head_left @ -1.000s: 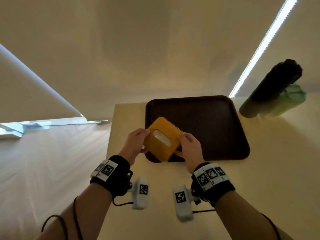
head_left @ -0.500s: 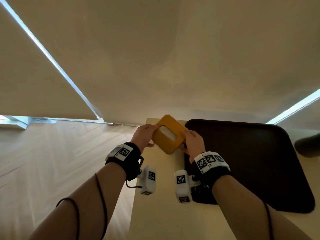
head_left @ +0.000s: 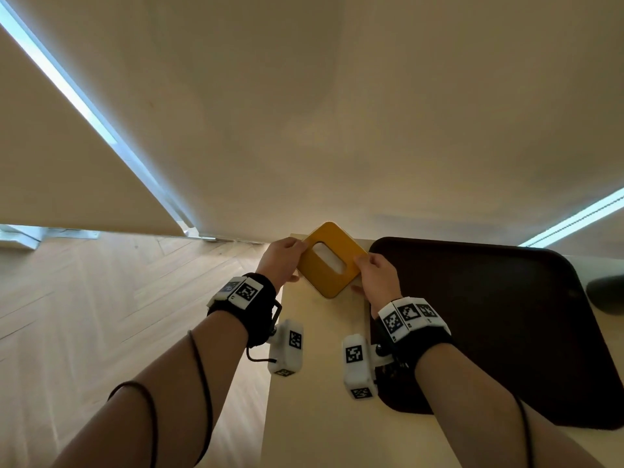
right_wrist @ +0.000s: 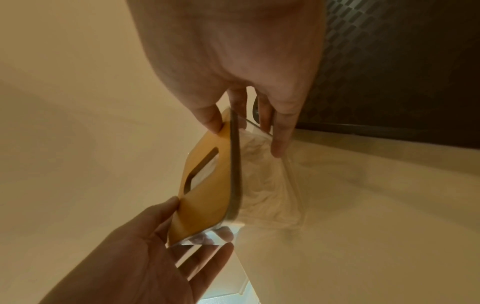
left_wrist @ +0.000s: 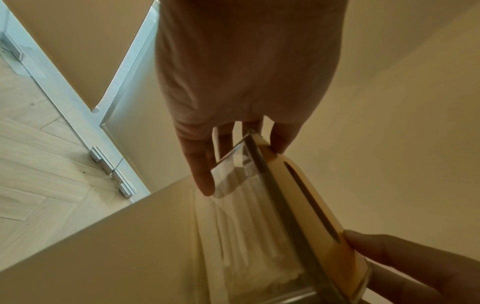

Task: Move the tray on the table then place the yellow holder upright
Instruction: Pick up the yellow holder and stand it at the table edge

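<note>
Both hands grip the holder [head_left: 329, 260] between them: the left hand [head_left: 282, 260] pinches its left corner, thumb on the yellow face and fingers [left_wrist: 201, 174] along the clear side, while the right hand [head_left: 378, 275] takes the opposite corner in the same way, thumb on the face and fingers [right_wrist: 281, 135] down the clear wall. It is turned corner-up like a diamond over the table [head_left: 324, 417], at the far left corner; whether its lowest corner touches the wood is hard to tell. Seen from the wrists, the yellow face is a lid with an oval slot [right_wrist: 201, 171] on a clear box, and white folded paper [left_wrist: 244, 226], probably tissues, fills the box. No writing can be read on it. Just right of the right hand lies the dark tray [head_left: 489, 325], flat on the table, with a textured floor. Black wristbands [head_left: 410, 319] carry square black-and-white code tags.
</note>
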A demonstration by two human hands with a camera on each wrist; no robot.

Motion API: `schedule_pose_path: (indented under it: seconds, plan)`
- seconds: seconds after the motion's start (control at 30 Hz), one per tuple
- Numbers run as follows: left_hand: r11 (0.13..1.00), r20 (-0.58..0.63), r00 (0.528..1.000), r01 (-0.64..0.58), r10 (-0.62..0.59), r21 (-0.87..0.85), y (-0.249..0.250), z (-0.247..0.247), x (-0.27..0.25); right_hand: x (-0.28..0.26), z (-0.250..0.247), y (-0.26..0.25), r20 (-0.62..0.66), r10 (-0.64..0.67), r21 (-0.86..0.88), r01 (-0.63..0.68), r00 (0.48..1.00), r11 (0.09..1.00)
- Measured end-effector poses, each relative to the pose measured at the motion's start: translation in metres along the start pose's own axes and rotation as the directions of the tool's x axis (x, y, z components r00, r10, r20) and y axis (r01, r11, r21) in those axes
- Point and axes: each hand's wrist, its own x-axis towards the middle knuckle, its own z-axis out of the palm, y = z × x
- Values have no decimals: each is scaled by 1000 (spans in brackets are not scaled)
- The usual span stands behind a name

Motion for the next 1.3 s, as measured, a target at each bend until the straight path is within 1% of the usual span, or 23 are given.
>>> schedule_pose_path:
  seconds: [0.13, 0.27, 0.33, 0.43, 0.5, 0.6, 0.73, 0.8, 0.97, 1.1, 1.3]
  plan:
    - [999, -56, 998, -3, 1, -50, -8, -5, -6, 1, -4, -3, -8, -57, -76, 56, 998, 996]
    - [981, -167, 982, 53, -85, -187, -28, -3, -27, -1, -14, -10, -82, -217, -184, 199, 973, 963]
    - [968, -149, 980, 98, -134, -230, -37, 8, -41, 1, -16, -15, -61, -259, -222, 240, 964, 945]
    - [959, -72, 981, 156, -178, -238, -45, 31, -55, 4, -16, -18, 2, -257, -275, 247, 967, 929]
    - [953, -60, 980, 168, -188, -250, -46, 40, -58, 5, -16, -18, 26, -253, -281, 250, 967, 927]
    - [961, -67, 985, 137, -157, -239, -43, 38, -55, 6, -17, -16, 23, -253, -280, 249, 967, 927]
    - [982, -100, 993, 42, -61, -183, -38, 22, -48, 3, -16, -12, 39, -236, -251, 238, 971, 938]
    - [986, -104, 994, 14, -32, -166, -34, 16, -44, 0, -13, -10, 41, -227, -230, 230, 973, 946]
    - [991, -75, 997, -2, -9, -135, -25, 6, -35, -5, -5, -7, 24, -207, -174, 208, 978, 963]
    - [995, -80, 996, -35, 27, -95, -18, 2, -27, -8, 0, -5, -2, -186, -141, 184, 983, 973]
    - [998, -65, 997, -49, 46, -45, -11, -2, -19, -11, 4, -2, -17, -168, -108, 165, 986, 980]
